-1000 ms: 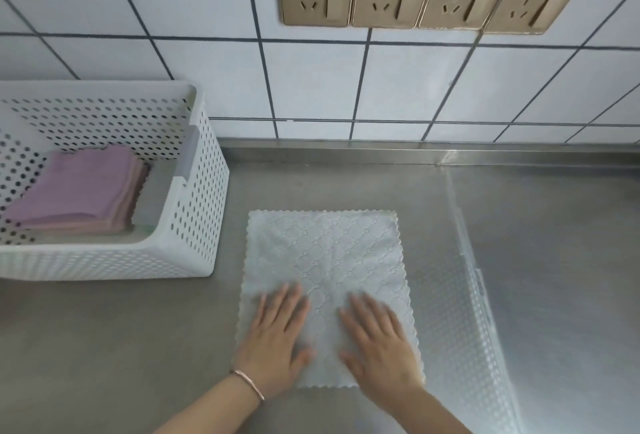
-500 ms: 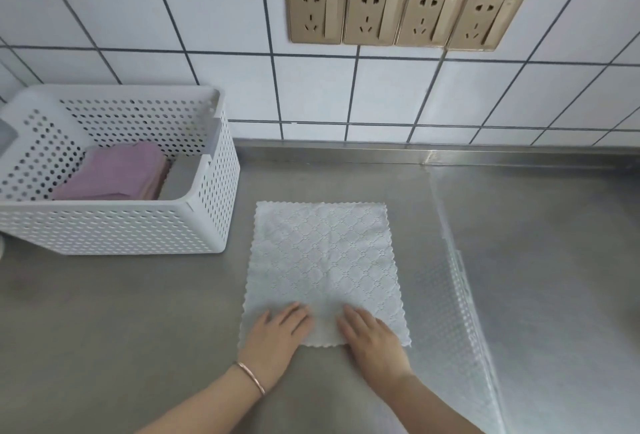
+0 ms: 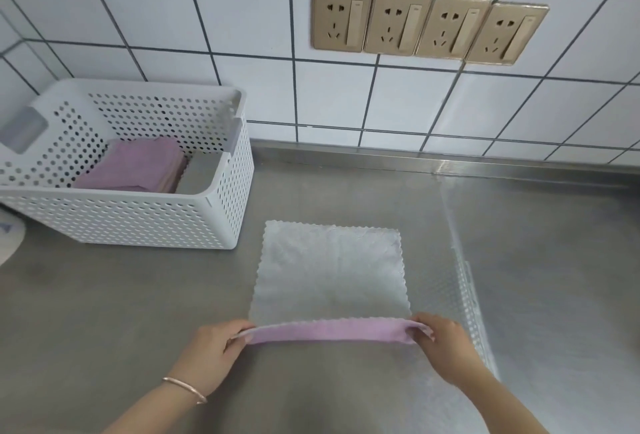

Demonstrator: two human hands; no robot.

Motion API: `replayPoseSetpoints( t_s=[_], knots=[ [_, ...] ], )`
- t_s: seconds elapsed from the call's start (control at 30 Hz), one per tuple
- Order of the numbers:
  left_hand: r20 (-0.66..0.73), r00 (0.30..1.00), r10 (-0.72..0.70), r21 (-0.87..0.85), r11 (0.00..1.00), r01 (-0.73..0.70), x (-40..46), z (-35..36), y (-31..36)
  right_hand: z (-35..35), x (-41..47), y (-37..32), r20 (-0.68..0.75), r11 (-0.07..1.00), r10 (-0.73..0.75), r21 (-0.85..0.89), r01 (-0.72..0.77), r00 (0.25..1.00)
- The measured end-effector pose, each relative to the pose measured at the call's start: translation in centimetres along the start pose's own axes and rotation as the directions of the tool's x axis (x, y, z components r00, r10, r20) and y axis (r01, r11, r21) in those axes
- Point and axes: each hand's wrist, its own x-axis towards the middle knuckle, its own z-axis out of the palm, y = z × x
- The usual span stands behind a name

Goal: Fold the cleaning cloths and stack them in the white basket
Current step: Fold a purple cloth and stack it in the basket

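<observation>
A: On the steel counter [image 3: 104, 312], centre frame, a cloth [image 3: 330, 274] lies flat, pale side up, scalloped edges. Near edge is lifted and turned over, showing a pink underside as a band across the 6 o'clock side.

B: Hands?

A: Left hand [image 3: 211, 354] pinches the near-left corner, thumb over fingers, closed on the cloth. Right hand [image 3: 446, 347] pinches the near-right corner the same way. The lifted edge runs between them with a slight upward bow. Bracelet [image 3: 185, 388] on the left wrist.

B: Rest of the cloth?

A: Far part lies on the counter, far edge toward 12 o'clock, both far corners flat.

B: Basket?

A: White perforated basket [image 3: 138, 222] at 10 o'clock from the cloth, near it but apart, its right wall just left of the cloth's far-left corner. Inside, a stack [image 3: 135, 167] of folded pink cloths sits against the left and back. Bare floor shows to the stack's right.

B: Anything else?

A: Tiled wall [image 3: 173, 18] at 12 o'clock, four gold sockets [image 3: 429, 28] in a row. Some white round object [image 3: 8, 243] is cut by the frame at 9 o'clock; cannot tell what. A shiny dotted streak runs along the counter at 3 o'clock of the cloth.
</observation>
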Motion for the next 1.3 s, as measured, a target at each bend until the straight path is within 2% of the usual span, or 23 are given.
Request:
replayPoseSetpoints(
  t_s=[0.1, 0.17, 0.3, 0.43, 0.7, 0.83, 1.13, 1.3],
  knots=[
    [0.180, 0.982, -0.064, 0.055, 0.997, 0.055, -0.2, -0.6, 0.2, -1.0, -0.2, -0.3, 0.140, 0.996, 0.057, -0.069, -0.047, 0.988],
    [0.232, 0.967, -0.106, 0.033, 0.994, 0.101, 0.3, -0.8, 0.4, -1.6, 0.3, -0.6, 0.179, 0.993, 0.082, -0.098, -0.065, 0.980],
    [0.089, 0.973, -0.213, -0.140, 0.964, 0.224, 3.1, -1.8, 1.6, -2.5, 2.6, -1.8, 0.075, 0.993, 0.118, 0.006, -0.118, 0.990],
    [-0.045, 0.953, -0.299, -0.171, 0.942, 0.288, 7.2, -2.4, 2.8, -2.4, 5.4, -3.3, -0.008, 0.967, 0.178, 0.186, -0.173, 0.984],
    [-0.038, 0.899, -0.436, -0.093, 0.898, 0.431, 13.3, -1.4, 2.2, -0.5, 9.7, -4.2, -0.124, 0.965, 0.259, 0.077, -0.251, 0.958],
    [-0.051, 0.872, -0.487, -0.084, 0.872, 0.482, 14.1, -0.9, 2.2, 0.1, 10.6, -4.0, -0.166, 0.968, 0.250, 0.049, -0.245, 0.954],
    [-0.106, 0.871, -0.479, -0.080, 0.878, 0.473, 15.1, -0.2, 1.3, 1.0, 11.7, -3.6, -0.198, 0.965, 0.254, -0.008, -0.261, 0.947],
    [-0.143, 0.863, -0.485, 0.008, 0.871, 0.491, 15.4, 0.3, 1.0, 1.3, 11.7, -3.7, -0.215, 0.954, 0.290, -0.011, -0.300, 0.932]
  ],
)
